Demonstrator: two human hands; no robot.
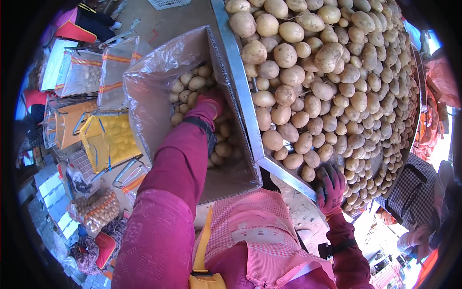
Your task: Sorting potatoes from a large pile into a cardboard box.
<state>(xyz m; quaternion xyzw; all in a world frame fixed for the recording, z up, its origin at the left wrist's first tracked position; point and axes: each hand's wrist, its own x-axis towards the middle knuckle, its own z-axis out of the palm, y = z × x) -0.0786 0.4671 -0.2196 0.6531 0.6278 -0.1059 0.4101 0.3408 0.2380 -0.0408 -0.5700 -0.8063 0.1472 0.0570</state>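
A cardboard box [144,94] lined with clear plastic stands against a metal-edged sorting table [249,108]. Potatoes [197,83] lie in the bottom of the box. My left hand [213,101], in a red glove, reaches down among them; its fingers are hidden, so its grip cannot be made out. Heaped potatoes [291,75] cover much of the table. At the table's near edge rests my right hand [331,188], in a pink and dark grey glove, beside the potatoes, its fingers slightly spread and nothing seen in its grasp.
To the left stand mesh bags on metal frames, one a yellow bag [115,141] holding potatoes. A filled bag of potatoes [97,211] is near a person in patterned clothes [86,253]. Another person in a checked garment [411,191] stands at the right. A white crate [168,3] is at the top.
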